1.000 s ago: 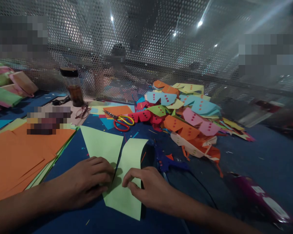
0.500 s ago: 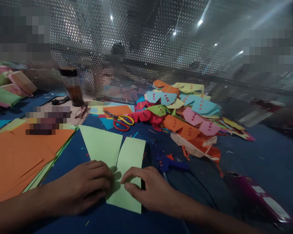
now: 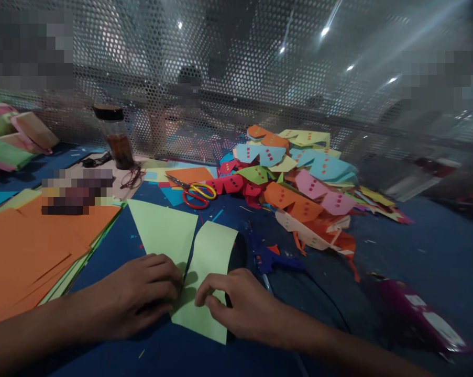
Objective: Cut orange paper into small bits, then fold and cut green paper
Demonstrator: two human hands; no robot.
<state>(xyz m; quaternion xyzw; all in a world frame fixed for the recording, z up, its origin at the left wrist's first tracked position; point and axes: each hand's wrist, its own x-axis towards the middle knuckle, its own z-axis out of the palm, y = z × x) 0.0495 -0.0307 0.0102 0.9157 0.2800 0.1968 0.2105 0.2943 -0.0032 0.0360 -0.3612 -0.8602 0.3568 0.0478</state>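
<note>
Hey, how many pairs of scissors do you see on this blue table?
1. The scissors, with one red and one yellow handle, lie beyond the pale green paper. Others may be hidden under the paper pile.

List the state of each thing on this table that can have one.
Green paper: split from its top edge, right part curled
Left hand: fingers bent, over the paper
Right hand: fingers bent, at the right part
Scissors: lying down, blades seemingly closed
Jar: upright, lid on, partly filled
Glue gun: lying down; on or off, cannot tell
Orange paper: stacked flat
</note>
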